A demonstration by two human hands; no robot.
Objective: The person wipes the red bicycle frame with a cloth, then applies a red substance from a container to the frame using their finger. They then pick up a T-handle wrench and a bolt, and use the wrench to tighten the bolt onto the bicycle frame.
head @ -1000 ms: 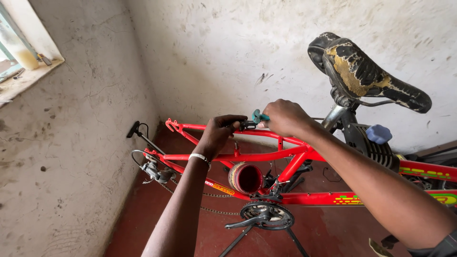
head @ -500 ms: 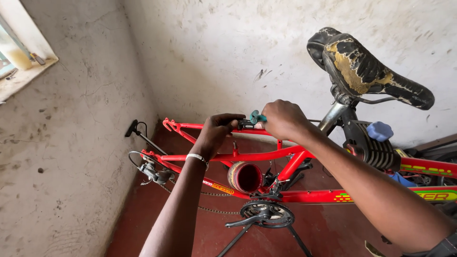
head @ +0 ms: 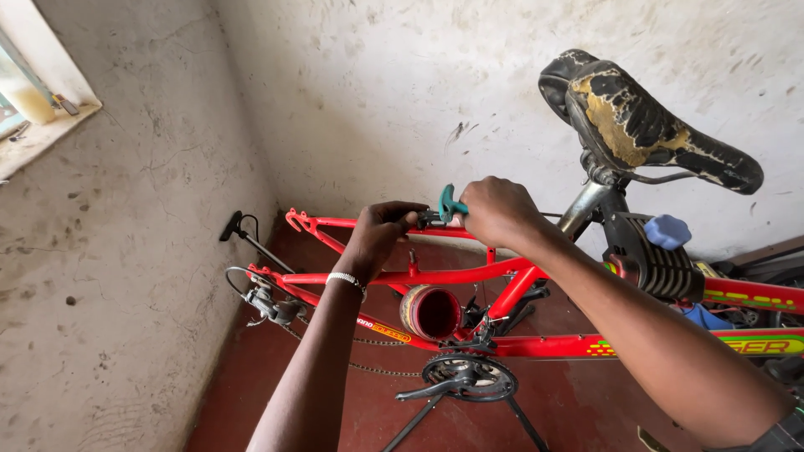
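**Both hands meet on the teal tool at the red frame's top stay**

We're right on the teal-handled tool [head: 450,202], most likely a small hex key with a T-shaped grip, standing up from a dark fitting [head: 429,220] on the upper rear tube of the red bicycle frame [head: 469,274]. The tool's handle rises roughly upright while the tube beneath it runs left to right across our view, so tool and tube cross at close to a right angle.

Our right hand [head: 496,211] sits just to the right of the tool, fingers curled shut around its handle. Our left hand [head: 378,237], with a pale bracelet at the wrist, comes in from the left, fingers pinched closed on the dark fitting and the tube. The two hands are almost touching, with the tool between them; the right is the one on the tool itself.

Moving outward: below hangs the open bottom bracket shell [head: 431,311], then the chainring and crank [head: 467,378] with a slack chain [head: 368,366]. To the right, the worn black saddle [head: 645,125] rises above a coil shock. A pump [head: 243,234] leans at the wall on the left.
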